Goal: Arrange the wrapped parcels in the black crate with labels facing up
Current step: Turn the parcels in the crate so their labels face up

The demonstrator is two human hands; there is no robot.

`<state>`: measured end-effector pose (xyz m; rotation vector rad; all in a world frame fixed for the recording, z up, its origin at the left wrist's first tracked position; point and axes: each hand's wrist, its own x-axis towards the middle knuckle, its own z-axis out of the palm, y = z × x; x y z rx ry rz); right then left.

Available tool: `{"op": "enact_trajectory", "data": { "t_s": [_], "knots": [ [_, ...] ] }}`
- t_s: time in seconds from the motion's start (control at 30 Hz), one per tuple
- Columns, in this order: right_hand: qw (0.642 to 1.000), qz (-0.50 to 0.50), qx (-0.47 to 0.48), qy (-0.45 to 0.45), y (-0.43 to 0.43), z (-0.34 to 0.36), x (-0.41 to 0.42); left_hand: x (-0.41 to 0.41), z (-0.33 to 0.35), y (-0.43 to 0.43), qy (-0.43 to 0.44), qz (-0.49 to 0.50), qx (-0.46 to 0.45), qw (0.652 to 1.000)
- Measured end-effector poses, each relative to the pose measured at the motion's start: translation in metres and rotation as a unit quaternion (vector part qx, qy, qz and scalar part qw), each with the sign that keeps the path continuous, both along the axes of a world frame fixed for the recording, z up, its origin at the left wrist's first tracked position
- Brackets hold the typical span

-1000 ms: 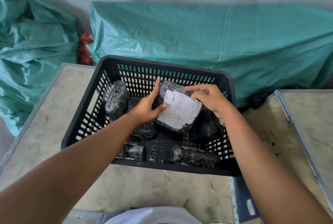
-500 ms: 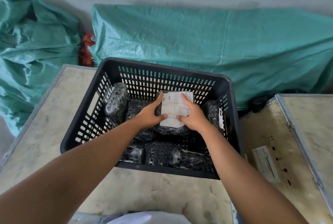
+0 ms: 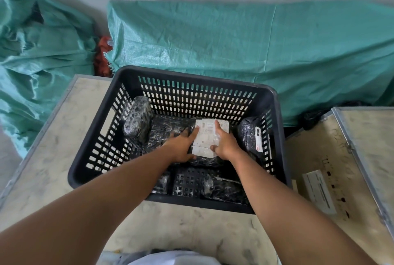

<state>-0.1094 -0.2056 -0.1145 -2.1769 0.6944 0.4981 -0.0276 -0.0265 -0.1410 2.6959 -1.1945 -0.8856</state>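
The black crate [image 3: 187, 77] stands on a pale table and holds several black wrapped parcels. In its middle lies a parcel with a white label [image 3: 205, 137] facing up. My left hand [image 3: 181, 147] grips that parcel's left side and my right hand [image 3: 225, 146] its right side, both pressing it flat against the crate floor. Another parcel [image 3: 137, 122] leans upright against the left wall. At the right wall a parcel [image 3: 249, 133] stands on edge with its label turned sideways. Two more parcels lie along the front wall, one at the left [image 3: 161, 183] and one at the right [image 3: 226, 188].
Green woven sacks [image 3: 234, 41] lie piled behind the crate and to the left. A second table [image 3: 362, 137] with a metal edge stands at the right, with a white label sheet [image 3: 319, 192] lying beside it. The pale table [image 3: 53, 147] extends left and in front of the crate.
Both hands turned the labelled parcel flat and lowered it from above the crate onto the crate floor. The label now faces straight up.
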Motion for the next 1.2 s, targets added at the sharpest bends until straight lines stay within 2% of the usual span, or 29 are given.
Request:
{"op": "enact_trajectory", "data": {
  "t_s": [0.17,0.27,0.33,0.4,0.47,0.6,0.67,0.77,0.83,0.93,1.1,1.2],
  "knots": [
    [0.994,0.038,-0.084,0.058,0.006,-0.01,-0.002,-0.004,0.003,-0.016,-0.048,-0.016,0.096,0.994],
    [0.992,0.043,-0.095,0.075,0.008,-0.005,-0.002,-0.002,0.004,-0.02,-0.008,-0.026,0.086,0.996],
    [0.993,0.038,-0.091,0.066,0.01,0.006,-0.003,-0.006,-0.002,-0.016,-0.012,-0.029,0.085,0.996],
    [0.995,0.033,-0.087,0.023,0.01,0.023,-0.004,-0.008,-0.008,-0.011,-0.022,-0.027,0.082,0.996],
    [0.994,0.014,-0.088,-0.058,0.006,0.045,-0.006,-0.007,-0.011,-0.009,-0.018,-0.024,0.074,0.997],
    [0.964,-0.026,-0.144,-0.223,-0.006,0.088,-0.016,-0.003,-0.012,-0.008,-0.009,-0.023,0.059,0.998],
    [0.952,-0.032,-0.226,-0.205,-0.012,0.099,-0.028,-0.004,-0.012,-0.007,-0.004,-0.021,0.056,0.998],
    [0.955,-0.046,-0.282,-0.078,-0.014,0.099,-0.05,-0.004,-0.01,-0.008,0.002,-0.019,0.054,0.998],
    [0.962,-0.041,-0.264,-0.05,-0.009,0.095,-0.058,-0.004,-0.009,-0.007,0.002,-0.02,0.052,0.998],
    [0.97,-0.033,-0.223,-0.088,-0.005,0.088,-0.062,-0.003,-0.009,-0.005,0.0,-0.027,0.051,0.998],
    [0.994,-0.052,-0.074,-0.064,-0.006,0.078,-0.065,-0.001,-0.009,-0.004,-0.006,-0.042,0.055,0.998],
    [0.99,-0.085,-0.022,-0.107,-0.006,0.075,-0.063,-0.001,-0.007,-0.004,-0.004,-0.047,0.033,0.998]
  ]
}}
